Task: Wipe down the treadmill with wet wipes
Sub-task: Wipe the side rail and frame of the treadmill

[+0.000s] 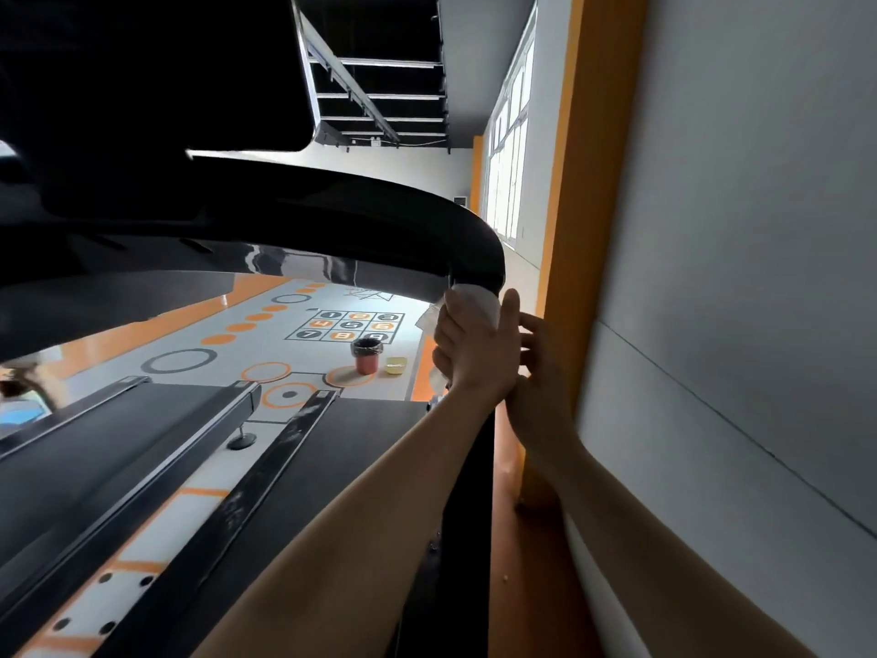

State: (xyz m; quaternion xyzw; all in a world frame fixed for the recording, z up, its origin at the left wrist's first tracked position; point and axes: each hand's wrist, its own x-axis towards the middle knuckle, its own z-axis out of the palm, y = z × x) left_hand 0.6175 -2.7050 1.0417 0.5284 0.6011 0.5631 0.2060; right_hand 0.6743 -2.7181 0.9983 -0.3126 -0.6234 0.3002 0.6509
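While the left hand holds the wipe at the top of the post, which runs down between the hands, the right hand curls beside it, hold unclear.

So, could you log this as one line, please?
left hand: holds white wet wipe against glossy black treadmill handrail | right hand: beside, fingers loose

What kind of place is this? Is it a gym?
Most likely a gym. One treadmill belt runs beside a second belt, with a curved black handrail above, and a numbered grid and orange dots are painted on the floor.
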